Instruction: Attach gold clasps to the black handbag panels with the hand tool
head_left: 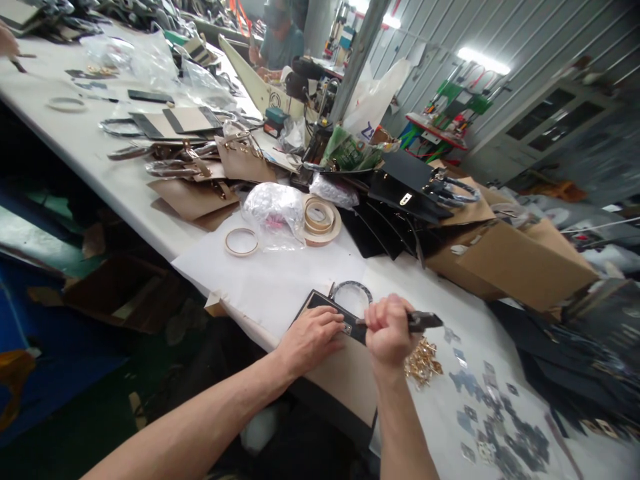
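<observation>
A dark bag piece with a looped black handle lies at the table's front edge, its tan panel hanging toward my lap. My left hand rests on the piece, fingers stretched out, beside a small metal fitting. My right hand is wrapped round a dark hand tool whose thick end sticks out to the right. Its narrow end points at the bag piece near the fitting. The tool's exact kind is hidden by my fist. Gold-coloured hardware is heaped right of my right hand.
Loose metal plates are scattered at the right. Tape rolls, a plastic bag and stacked bags lie farther back. Cardboard boxes stand behind right. A person sits across the table; another person's hand shows far left.
</observation>
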### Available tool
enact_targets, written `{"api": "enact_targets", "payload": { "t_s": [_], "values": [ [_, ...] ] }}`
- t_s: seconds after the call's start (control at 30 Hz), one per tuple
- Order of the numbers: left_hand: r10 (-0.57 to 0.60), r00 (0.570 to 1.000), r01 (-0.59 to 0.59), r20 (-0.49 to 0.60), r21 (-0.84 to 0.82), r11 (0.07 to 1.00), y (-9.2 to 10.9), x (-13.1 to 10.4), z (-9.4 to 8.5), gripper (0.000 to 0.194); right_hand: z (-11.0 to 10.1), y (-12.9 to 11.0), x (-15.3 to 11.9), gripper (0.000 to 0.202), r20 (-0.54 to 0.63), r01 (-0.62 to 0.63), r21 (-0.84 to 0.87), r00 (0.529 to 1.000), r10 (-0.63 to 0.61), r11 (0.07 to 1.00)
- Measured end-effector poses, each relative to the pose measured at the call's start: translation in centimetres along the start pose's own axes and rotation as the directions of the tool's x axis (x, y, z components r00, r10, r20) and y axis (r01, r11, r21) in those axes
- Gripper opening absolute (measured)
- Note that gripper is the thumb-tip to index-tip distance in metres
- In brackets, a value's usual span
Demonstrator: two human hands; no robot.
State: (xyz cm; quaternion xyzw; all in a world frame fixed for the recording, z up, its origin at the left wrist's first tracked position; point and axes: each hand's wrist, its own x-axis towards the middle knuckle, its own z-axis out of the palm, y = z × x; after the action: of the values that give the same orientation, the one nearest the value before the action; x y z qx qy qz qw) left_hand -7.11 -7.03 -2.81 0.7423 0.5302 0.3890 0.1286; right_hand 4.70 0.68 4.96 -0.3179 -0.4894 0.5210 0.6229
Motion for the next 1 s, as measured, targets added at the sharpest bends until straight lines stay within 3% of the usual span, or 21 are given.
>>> {"api": "enact_targets", "payload": {
  "t_s": [0.07,0.27,0.47,0.57,0.67,0.8,1.0],
  "values": [
    [0.002,1.000,-0.002,-0.007,0.001,1.000,0.0,0.0,-0.1,0.032,-0.1,0.0,-0.1,0.049,-0.027,0.037,0.000,0.999,-0.037,0.999],
    [-0.007,1.000,0.008,-0.008,0.010,1.000,0.4,0.2,-0.5,0.025,-1.3,2.1,-1.2,0.050,-0.094,-0.046,-0.066,0.995,0.040,0.997],
    [-0.085,0.996,0.085,-0.001,0.080,0.993,0.7,0.5,-0.8,0.046,-1.7,-1.4,-0.1,0.048,-0.088,0.030,-0.057,0.996,-0.035,0.998],
    [-0.117,0.993,0.119,-0.023,0.128,0.985,0.8,0.7,-0.9,0.045,-1.4,-1.6,0.5,0.047,-0.057,-0.066,-0.010,0.996,0.065,0.998],
    [-0.133,0.991,0.133,-0.008,0.152,0.980,0.8,1.1,-1.1,0.041,-0.8,-0.2,1.0,0.051,-0.097,-0.144,0.026,0.985,0.146,0.989],
    [-0.128,0.992,0.129,-0.020,0.137,0.982,0.6,1.2,-1.1,0.025,0.0,1.5,1.7,0.055,-0.186,-0.207,0.031,0.960,0.209,0.978],
    [-0.138,0.989,0.142,-0.044,0.106,0.984,0.3,1.1,-0.7,0.022,0.3,2.1,2.4,0.059,-0.167,-0.280,-0.013,0.947,0.274,0.960]
  ]
}}
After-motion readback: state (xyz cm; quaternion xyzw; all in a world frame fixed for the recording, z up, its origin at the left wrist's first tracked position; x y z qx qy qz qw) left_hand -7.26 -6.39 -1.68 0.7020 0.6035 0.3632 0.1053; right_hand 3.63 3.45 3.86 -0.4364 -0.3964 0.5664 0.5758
